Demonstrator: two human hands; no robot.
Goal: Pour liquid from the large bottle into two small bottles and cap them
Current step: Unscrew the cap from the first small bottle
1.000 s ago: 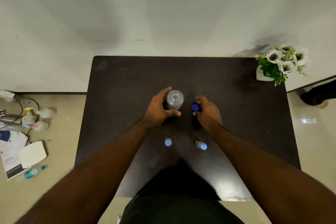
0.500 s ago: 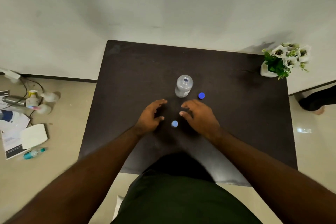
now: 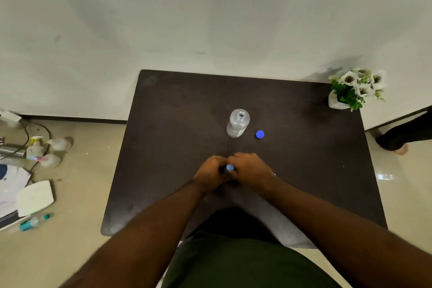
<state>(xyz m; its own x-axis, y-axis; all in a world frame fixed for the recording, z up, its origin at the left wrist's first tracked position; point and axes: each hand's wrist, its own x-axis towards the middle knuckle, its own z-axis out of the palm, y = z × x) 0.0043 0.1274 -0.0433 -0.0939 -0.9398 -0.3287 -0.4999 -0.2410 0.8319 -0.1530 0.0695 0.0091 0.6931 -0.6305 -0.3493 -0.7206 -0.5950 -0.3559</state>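
The large clear bottle stands uncapped near the middle of the dark table. Its dark blue cap lies on the table just to its right. Nearer to me, my left hand and my right hand meet around a small bottle whose light blue cap shows between them. The left hand's fingers curl round the bottle body, which is mostly hidden. My right hand's fingers curl at the cap. The second small bottle is hidden behind my right hand.
A white pot of flowers stands at the table's far right corner. On the floor to the left lie papers, cables, bottles and a white plate. A person's foot shows at the right. The wall is just beyond the table.
Both hands left the large bottle and its blue cap, moved toward me and closed together around the small bottle. The camera view shifted, so the table sits lower in the frame.
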